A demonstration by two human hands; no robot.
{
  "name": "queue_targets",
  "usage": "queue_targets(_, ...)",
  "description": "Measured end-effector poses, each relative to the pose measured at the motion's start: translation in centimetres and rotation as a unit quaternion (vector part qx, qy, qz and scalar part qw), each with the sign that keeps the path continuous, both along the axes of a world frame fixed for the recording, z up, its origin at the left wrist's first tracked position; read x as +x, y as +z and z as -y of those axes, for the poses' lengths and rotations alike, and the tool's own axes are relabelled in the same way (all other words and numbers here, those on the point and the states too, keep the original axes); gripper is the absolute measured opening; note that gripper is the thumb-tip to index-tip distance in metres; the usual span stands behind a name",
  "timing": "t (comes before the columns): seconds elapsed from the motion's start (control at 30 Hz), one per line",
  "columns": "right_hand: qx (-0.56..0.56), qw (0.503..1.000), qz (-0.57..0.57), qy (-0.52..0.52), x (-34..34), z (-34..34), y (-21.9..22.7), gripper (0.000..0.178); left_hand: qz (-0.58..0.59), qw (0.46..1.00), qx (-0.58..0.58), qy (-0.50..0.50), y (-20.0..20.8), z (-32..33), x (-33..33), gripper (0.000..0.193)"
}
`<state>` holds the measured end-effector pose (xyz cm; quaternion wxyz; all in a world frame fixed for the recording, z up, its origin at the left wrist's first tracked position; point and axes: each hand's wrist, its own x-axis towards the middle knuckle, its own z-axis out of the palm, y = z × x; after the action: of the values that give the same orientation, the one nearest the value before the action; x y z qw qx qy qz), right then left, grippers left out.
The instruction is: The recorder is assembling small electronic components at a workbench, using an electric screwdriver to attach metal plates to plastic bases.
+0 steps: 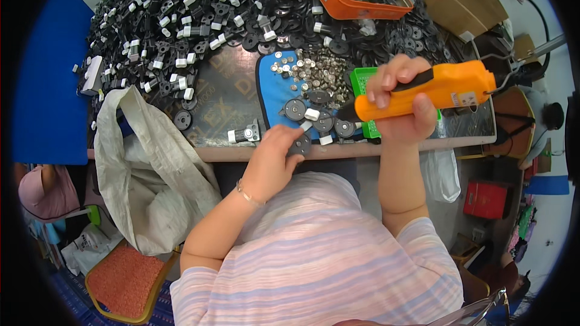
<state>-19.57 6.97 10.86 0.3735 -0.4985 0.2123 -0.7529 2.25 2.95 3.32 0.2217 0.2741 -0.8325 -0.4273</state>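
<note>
My right hand (406,108) is wrapped around an orange electric screwdriver (462,84), its dark nose pointing left over the table. At the table's front edge, my left hand (270,160) pinches a round black plastic disc part (301,147) between thumb and fingers. Just beyond it lie several similar black discs (295,109) and small white blocks (312,115) on a blue mat (269,90). Many small silver metal pieces (326,72) are heaped on that mat. Left of my left hand rests a black part with a white end (244,134).
A large pile of black and white parts (163,18) covers the far side. An orange tray (344,11) and a cardboard box (456,0) stand far right. Behind the screwdriver is a green basket (361,75). A whitish sack (130,175) hangs at the left table edge.
</note>
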Motion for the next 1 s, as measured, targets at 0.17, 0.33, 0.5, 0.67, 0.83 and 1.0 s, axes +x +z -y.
queue_targets(0.17,0.065,0.992,0.030,-0.105,-2.2,-3.6,-2.1,0.030,-0.001,0.981,-0.167,0.097,3.4,4.1,-0.4,0.043)
queue_targets(0.33,0.020,0.988,0.048,-0.142,-3.6,-5.2,-1.4,0.031,0.116,0.981,-0.085,0.132,-0.3,9.7,-0.8,0.046)
queue_targets(0.5,0.014,0.984,0.024,-0.178,-5.6,-7.2,-1.4,0.030,0.027,0.983,-0.131,0.127,-0.8,9.2,3.1,0.047)
queue_targets(0.67,0.038,0.975,0.046,-0.212,-5.9,-7.3,-2.6,0.029,0.081,0.986,-0.110,0.091,-0.7,5.5,7.1,0.042)
queue_targets(0.83,0.042,0.981,0.031,-0.188,-5.1,-7.0,-2.7,0.030,0.091,0.986,-0.088,0.108,-1.7,4.7,6.4,0.031)
queue_targets(1.0,0.033,0.984,0.019,-0.176,-5.6,-7.6,-2.9,0.031,0.114,0.952,-0.199,0.203,-1.7,7.1,8.8,0.040)
